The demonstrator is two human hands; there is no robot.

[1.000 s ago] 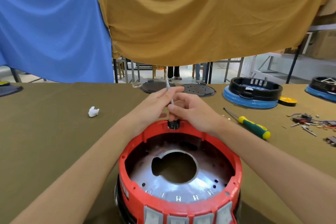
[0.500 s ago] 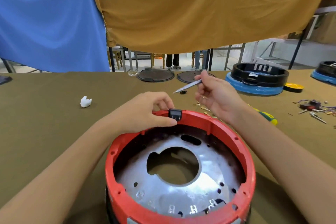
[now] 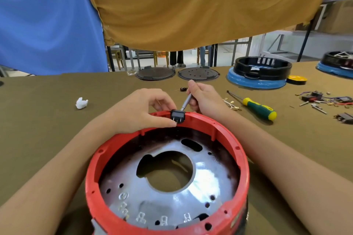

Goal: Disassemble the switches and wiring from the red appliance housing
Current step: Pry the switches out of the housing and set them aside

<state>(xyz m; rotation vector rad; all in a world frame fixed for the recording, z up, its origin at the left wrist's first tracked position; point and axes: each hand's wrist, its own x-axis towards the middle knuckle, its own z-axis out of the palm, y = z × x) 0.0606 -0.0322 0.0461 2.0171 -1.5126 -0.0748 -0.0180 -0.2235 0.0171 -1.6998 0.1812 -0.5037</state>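
Note:
The round red housing (image 3: 225, 133) stands on the table in front of me, with a shiny metal plate (image 3: 200, 192) inside. A small black switch (image 3: 177, 116) with metal prongs sits at the housing's far rim. My left hand (image 3: 141, 110) pinches this switch between thumb and fingers. Just behind the rim, my right hand (image 3: 202, 97) grips a thin metal tool (image 3: 186, 102), its tip angled down to the switch's far right corner.
A green-and-yellow screwdriver (image 3: 256, 108) lies to the right. Loose switches and wires (image 3: 324, 100) lie further right. A white scrap (image 3: 81, 102) is at the left. Two dark discs (image 3: 197, 73) and a blue-and-black housing (image 3: 257, 74) stand at the table's far edge.
My right hand has brought the thin tool down from above the table to the switch. My left hand stayed on the switch at the rim. The camera has moved closer.

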